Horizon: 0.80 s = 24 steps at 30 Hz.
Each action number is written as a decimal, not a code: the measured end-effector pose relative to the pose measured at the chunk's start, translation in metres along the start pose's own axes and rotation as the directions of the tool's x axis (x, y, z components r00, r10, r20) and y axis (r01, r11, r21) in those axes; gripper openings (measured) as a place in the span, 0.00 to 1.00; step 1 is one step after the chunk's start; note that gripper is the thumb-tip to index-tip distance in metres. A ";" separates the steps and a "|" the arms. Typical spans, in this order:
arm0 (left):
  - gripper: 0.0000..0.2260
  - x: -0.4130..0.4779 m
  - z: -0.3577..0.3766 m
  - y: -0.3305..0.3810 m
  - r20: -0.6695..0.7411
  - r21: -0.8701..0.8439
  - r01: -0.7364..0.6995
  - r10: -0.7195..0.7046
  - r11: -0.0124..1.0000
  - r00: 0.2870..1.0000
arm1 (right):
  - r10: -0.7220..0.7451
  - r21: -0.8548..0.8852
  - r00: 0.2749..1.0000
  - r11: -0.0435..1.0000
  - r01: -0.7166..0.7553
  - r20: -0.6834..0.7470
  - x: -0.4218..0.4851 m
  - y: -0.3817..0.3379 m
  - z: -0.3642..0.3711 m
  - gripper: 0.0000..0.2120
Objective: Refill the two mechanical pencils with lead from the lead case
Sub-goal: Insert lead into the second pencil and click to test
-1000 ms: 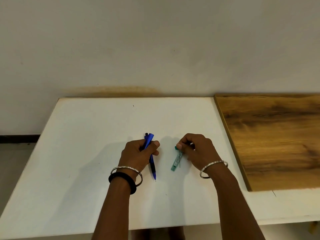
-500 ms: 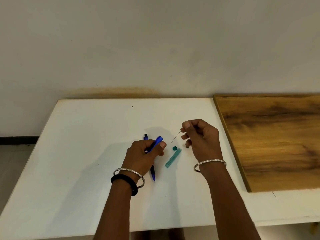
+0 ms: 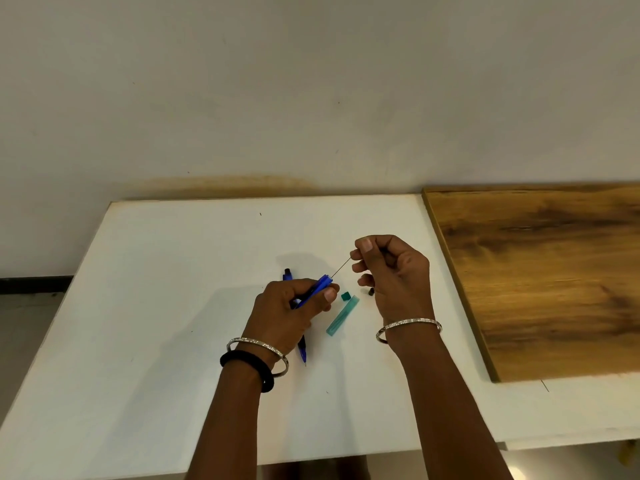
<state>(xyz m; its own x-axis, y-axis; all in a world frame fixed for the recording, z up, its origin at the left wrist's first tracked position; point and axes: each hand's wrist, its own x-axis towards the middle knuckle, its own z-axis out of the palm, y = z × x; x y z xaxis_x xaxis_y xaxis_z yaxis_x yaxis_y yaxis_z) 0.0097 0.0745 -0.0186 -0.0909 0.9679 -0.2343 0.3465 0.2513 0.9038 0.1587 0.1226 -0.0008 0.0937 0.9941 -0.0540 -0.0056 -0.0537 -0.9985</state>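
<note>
Thin lead point(image 3: 341, 267) at blue pencil point(image 3: 317, 288)

The left hand point(image 3: 289, 311) is sitting just left of the lead case point(image 3: 343, 315), its fingers and thumb curling round a blue pencil point(image 3: 313, 292), with the forearm reaching in from the near side. The right hand point(image 3: 391, 271) is hovering just beyond and right of the case, thumb and forefinger pinching a thin lead point(image 3: 341, 267), the other fingers curling loosely.

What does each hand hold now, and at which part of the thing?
The left hand grips a blue pencil around its barrel, just below the top end. The right hand pinches a thin lead by its upper end.
</note>
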 end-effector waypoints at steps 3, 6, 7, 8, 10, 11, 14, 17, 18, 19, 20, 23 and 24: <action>0.17 0.000 0.000 0.001 0.004 0.004 0.000 0.000 1.000 1.000 | 0.008 -0.016 1.000 1.000 -0.008 0.011 0.000 0.001 0.000 0.04; 0.15 0.000 0.000 0.001 0.000 -0.004 -0.003 0.003 1.000 1.000 | 0.009 -0.033 0.999 0.999 -0.008 0.041 0.000 0.001 0.001 0.05; 0.14 0.000 0.000 0.001 -0.002 -0.012 -0.005 0.005 1.000 1.000 | 0.008 -0.045 0.998 0.999 -0.005 0.060 0.000 0.001 0.001 0.04; 0.12 0.000 0.000 0.001 -0.005 -0.022 -0.008 0.008 1.000 1.000 | 0.010 -0.059 0.996 0.998 -0.004 0.089 0.000 0.001 0.000 0.04; 0.09 -0.001 0.000 0.002 -0.010 -0.037 -0.010 0.009 0.999 1.000 | 0.026 -0.087 0.981 0.996 -0.009 0.190 0.000 0.002 -0.002 0.03; 0.08 -0.001 0.000 0.002 -0.014 -0.042 -0.011 0.011 0.999 1.000 | 0.037 -0.103 0.966 0.995 -0.011 0.255 -0.001 0.002 -0.004 0.03; 0.06 -0.002 0.000 0.003 -0.018 -0.051 -0.006 0.005 0.999 1.000 | 0.057 -0.165 0.939 0.986 0.000 0.340 0.000 0.001 -0.012 0.05; 0.10 -0.002 0.000 0.003 -0.008 -0.087 0.016 -0.017 0.996 1.000 | 0.066 -0.206 0.994 0.978 -0.047 0.084 0.007 0.004 -0.025 0.06; 0.10 -0.003 0.000 0.003 -0.010 -0.094 0.023 -0.024 0.995 1.000 | 0.055 -0.246 0.998 0.967 -0.060 -0.026 0.009 0.007 -0.030 0.05; 0.10 -0.003 0.000 0.004 -0.011 -0.099 0.028 -0.030 0.995 1.000 | 0.033 -0.321 0.993 0.945 -0.068 -0.113 0.011 0.011 -0.035 0.04; 0.10 -0.003 0.000 0.005 -0.010 -0.104 0.031 -0.033 0.994 0.999 | 0.011 -0.412 0.987 0.908 -0.077 -0.160 0.012 0.015 -0.040 0.03; 0.11 -0.003 0.001 0.006 -0.012 -0.105 0.040 -0.042 0.994 0.999 | 0.007 -0.601 0.992 0.795 -0.082 -0.127 0.011 0.022 -0.044 0.03; 0.11 -0.004 0.001 0.006 -0.013 -0.105 0.042 -0.043 0.994 0.999 | 0.018 -0.626 0.995 0.776 -0.075 -0.097 0.010 0.023 -0.042 0.04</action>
<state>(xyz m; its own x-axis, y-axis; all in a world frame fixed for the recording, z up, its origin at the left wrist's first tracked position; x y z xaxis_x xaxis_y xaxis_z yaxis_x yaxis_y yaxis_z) 0.0133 0.0726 -0.0126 -0.1179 0.9560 -0.2687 0.2424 0.2901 0.9258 0.2017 0.1270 -0.0247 0.1898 0.9792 -0.0716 0.6120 -0.1751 -0.7712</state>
